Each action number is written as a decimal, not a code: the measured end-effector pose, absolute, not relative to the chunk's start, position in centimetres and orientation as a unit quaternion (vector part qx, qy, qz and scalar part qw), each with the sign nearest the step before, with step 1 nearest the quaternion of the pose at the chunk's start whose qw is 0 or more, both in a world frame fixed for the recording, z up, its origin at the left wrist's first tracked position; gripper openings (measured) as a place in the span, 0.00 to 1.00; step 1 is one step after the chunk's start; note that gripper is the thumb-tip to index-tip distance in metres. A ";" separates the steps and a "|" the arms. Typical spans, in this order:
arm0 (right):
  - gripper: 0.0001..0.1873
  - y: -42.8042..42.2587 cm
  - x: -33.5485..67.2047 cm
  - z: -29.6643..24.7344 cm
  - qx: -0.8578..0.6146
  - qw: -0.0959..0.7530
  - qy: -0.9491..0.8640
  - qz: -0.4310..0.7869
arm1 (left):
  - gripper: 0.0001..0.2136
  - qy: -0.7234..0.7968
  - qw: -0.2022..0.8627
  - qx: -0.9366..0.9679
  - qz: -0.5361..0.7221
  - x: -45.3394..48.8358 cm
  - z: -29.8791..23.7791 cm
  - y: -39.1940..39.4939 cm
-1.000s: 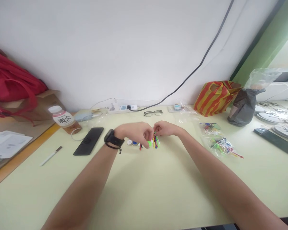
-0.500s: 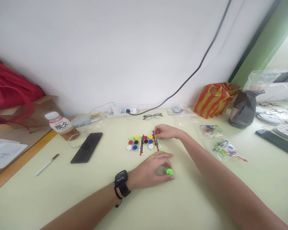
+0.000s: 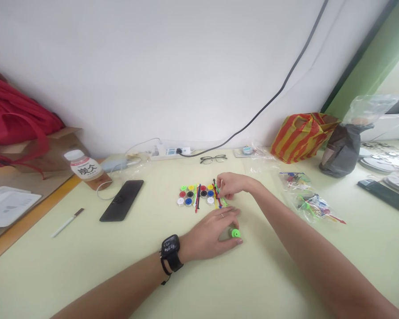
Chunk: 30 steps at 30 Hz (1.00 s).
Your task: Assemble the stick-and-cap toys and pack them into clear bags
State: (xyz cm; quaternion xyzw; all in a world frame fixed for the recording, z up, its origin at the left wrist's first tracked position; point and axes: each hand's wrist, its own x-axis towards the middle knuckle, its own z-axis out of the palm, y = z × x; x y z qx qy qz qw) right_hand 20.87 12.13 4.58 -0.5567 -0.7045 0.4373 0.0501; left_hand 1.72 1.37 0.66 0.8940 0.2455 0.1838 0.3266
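The left hand (image 3: 206,235) has its grip drawn in around a green disc (image 3: 236,233), thumb at its near edge and index finger at its far edge. Beyond the green disc, the right hand (image 3: 234,184) bends over a bundle of coloured sticks (image 3: 216,197), fingertips curled in among them; I cannot tell whether its grip has closed on one. That bundle lies beyond the green disc and slightly left of it. Farther left of the disc come a five-piece disc group (image 3: 204,194), a second stick bundle (image 3: 197,199) and a six-piece disc group (image 3: 189,195). All rest on the counter (image 3: 252,283). Bagged sticks (image 3: 314,206) lie well right of the green disc, eyeglasses (image 3: 213,159) far beyond it, and a black phone (image 3: 121,200) well to its left.
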 end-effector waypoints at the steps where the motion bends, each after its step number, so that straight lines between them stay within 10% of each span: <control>1: 0.18 12.0 20.8 4.7 -0.557 0.046 -0.706 0.436 | 0.11 0.244 0.325 0.895 0.184 1.7 0.6 1.4; 18: 0.14 11.5 22.5 6.9 -0.541 0.041 -0.752 0.373 | 0.11 0.274 0.263 0.903 0.201 1.6 0.1 0.9; 30: 0.10 13.1 21.8 0.1 -0.491 0.289 -0.759 0.313 | 0.11 0.288 0.256 0.901 0.198 1.8 0.6 0.9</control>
